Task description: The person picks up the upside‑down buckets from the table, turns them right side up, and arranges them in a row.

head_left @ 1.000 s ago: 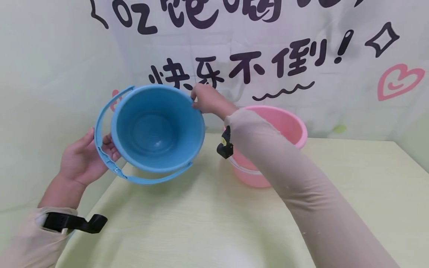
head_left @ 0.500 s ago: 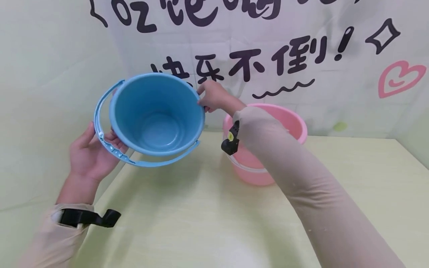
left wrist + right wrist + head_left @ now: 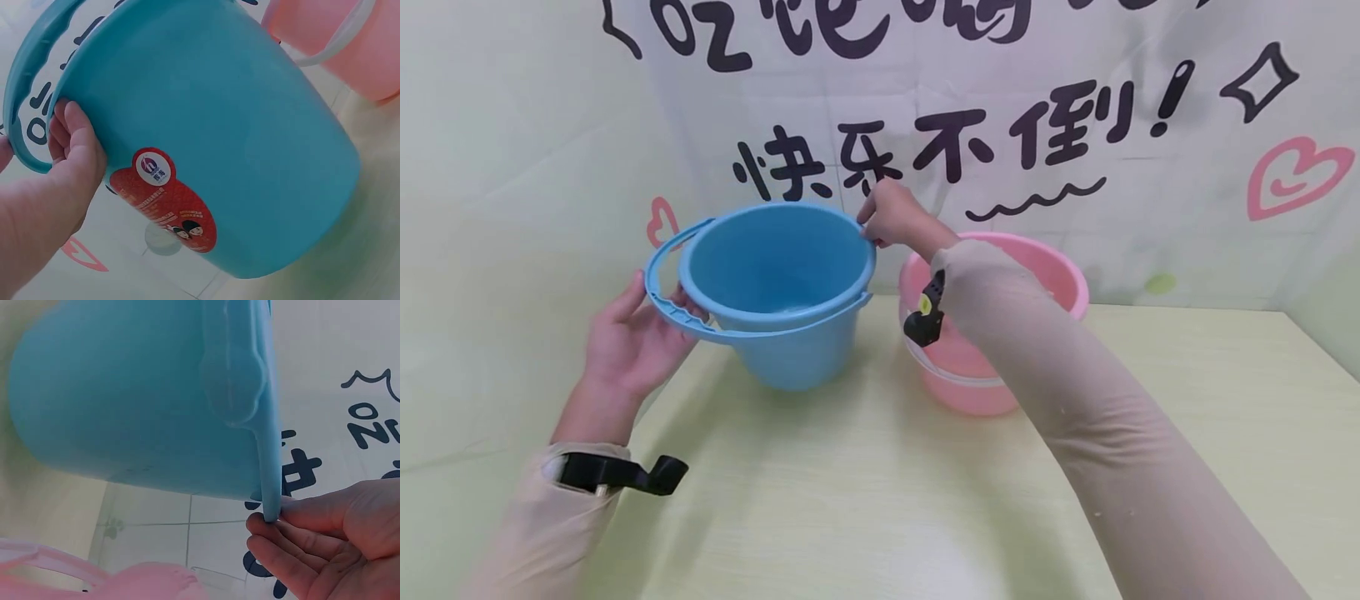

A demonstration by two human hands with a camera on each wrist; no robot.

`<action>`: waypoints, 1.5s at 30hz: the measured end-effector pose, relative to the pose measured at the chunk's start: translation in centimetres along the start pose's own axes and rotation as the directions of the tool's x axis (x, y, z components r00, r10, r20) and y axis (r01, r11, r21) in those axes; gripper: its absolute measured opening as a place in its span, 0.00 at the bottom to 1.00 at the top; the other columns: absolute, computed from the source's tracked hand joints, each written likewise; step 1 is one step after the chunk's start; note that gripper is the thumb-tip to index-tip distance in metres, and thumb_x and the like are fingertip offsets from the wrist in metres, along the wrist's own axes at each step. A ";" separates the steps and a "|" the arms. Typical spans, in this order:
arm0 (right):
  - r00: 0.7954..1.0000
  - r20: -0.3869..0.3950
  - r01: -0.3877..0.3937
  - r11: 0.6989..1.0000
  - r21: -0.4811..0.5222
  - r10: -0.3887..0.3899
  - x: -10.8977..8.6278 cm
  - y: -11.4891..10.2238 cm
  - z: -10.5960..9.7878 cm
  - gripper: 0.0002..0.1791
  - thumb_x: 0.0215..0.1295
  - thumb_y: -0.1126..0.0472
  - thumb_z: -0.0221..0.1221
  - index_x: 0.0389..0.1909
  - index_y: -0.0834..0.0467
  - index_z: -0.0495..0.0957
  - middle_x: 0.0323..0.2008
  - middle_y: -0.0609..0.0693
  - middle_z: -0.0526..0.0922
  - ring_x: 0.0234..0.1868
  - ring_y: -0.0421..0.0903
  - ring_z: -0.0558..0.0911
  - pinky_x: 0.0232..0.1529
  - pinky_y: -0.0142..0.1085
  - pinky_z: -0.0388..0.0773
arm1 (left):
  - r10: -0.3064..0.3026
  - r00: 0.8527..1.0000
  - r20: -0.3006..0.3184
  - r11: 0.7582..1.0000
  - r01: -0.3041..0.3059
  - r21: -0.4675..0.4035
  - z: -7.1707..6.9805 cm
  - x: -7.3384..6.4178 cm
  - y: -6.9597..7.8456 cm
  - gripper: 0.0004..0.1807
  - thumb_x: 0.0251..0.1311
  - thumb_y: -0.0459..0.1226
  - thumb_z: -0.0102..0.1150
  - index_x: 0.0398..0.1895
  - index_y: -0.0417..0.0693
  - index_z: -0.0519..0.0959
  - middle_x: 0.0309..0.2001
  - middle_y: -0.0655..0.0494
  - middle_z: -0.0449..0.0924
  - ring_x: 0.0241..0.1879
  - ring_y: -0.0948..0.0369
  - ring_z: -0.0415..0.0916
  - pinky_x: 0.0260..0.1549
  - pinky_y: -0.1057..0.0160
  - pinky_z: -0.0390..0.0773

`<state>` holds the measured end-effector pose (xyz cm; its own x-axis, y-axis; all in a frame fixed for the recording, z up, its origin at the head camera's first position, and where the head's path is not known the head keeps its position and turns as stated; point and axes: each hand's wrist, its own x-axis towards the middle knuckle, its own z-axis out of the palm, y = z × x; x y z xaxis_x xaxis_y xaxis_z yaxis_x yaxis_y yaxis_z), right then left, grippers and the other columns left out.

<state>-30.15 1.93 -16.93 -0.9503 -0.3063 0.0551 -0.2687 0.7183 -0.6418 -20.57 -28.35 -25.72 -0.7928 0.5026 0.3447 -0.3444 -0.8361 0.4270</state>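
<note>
A light-blue bucket [image 3: 797, 354] stands nearly upright close over the table, its mouth upward and its handle [image 3: 681, 317] swung out toward the left hand. With palm up, the left hand [image 3: 643, 346] supports it at the left; its fingers [image 3: 78, 128] rest against the outer wall just under the rim, and its thumb is beside the handle. Thumb and fingers of the right hand [image 3: 898, 217] pinch the rim at the far right, seen closely at the right hand [image 3: 331, 544] in the right wrist view. A red sticker [image 3: 169, 200] shows on the bucket's side.
A pink bucket [image 3: 970, 396] with a white handle stands on the pale table [image 3: 865, 500], right of the blue one and partly behind the right forearm. A lettered cloth [image 3: 1195, 242] hangs behind the table. A pale wall [image 3: 512, 250] rises at the left.
The blue bucket has tipped from mouth facing me to nearly upright and shifted right, its outer wall now showing. Both hands have moved right with it; the pink bucket stays put.
</note>
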 end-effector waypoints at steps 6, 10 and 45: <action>0.999 0.039 -0.015 1.000 -0.022 0.016 0.2 0.6 0.0 0.17 0.61 0.71 0.55 0.52 0.65 0.75 0.45 0.59 0.79 0.35 0.46 0.80 0.36 0.28 0.78 | 0.020 0.994 -0.104 1.000 -0.020 0.006 -0.7 0.1 0.1 0.20 0.70 0.44 0.37 0.48 0.38 0.73 0.47 0.41 0.72 0.45 0.48 0.71 0.49 0.56 0.73; 0.998 0.059 -0.020 1.000 -0.024 0.021 0.2 0.8 0.1 0.18 0.61 0.71 0.55 0.53 0.65 0.75 0.45 0.59 0.79 0.36 0.48 0.80 0.37 0.30 0.78 | 0.026 0.989 -0.144 1.000 -0.025 0.010 -1.5 0.3 0.1 0.19 0.70 0.44 0.39 0.44 0.37 0.75 0.47 0.41 0.73 0.44 0.49 0.73 0.48 0.57 0.74; 0.979 0.203 0.032 0.982 -0.186 0.007 0.5 1.8 1.5 0.16 0.56 0.75 0.50 0.46 0.69 0.77 0.31 0.57 0.77 0.27 0.44 0.72 0.25 0.27 0.69 | 0.034 0.920 -0.390 0.999 -0.036 0.003 -4.2 0.2 -0.8 0.15 0.65 0.44 0.50 0.45 0.42 0.70 0.44 0.46 0.76 0.39 0.53 0.75 0.45 0.61 0.75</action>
<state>-30.89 2.11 -19.18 -0.9005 -0.4217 -0.1060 -0.3231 0.8120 -0.4860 -22.58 -28.54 -29.47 -0.9373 0.3484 0.0055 -0.3146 -0.8529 0.4167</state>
